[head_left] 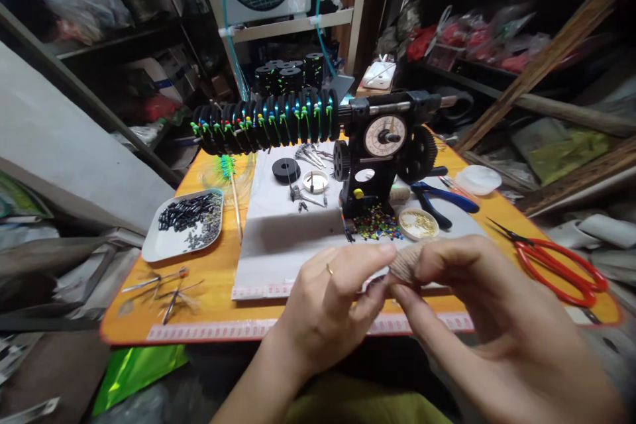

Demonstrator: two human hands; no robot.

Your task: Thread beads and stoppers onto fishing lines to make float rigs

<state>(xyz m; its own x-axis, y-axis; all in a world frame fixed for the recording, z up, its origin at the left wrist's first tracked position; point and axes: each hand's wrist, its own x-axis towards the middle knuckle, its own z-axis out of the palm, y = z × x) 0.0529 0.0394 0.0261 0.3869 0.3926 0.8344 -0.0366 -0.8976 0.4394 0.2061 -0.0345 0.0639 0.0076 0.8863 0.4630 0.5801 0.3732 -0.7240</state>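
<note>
Above the front edge of the table, my left hand (332, 298) and my right hand (477, 305) meet with fingers pinched together. A tan ribbed wrap (405, 265) shows by my right index fingertip. What the fingertips hold is too small and hidden to make out. Just beyond my hands lie a pile of small coloured beads (377, 224) and a round white dish (419, 224) of tiny gold-coloured pieces. Behind them stands a black winding machine (370, 175) with a dial, its shaft lined with black spools (268, 120) carrying green and coloured bits.
Red-handled scissors (559, 268) and blue-handled pliers (442, 199) lie to the right. At the left, a white tray (154, 248) holds black and grey small parts. A loose black spool (286, 170) and small metal parts lie on the white board (268, 258).
</note>
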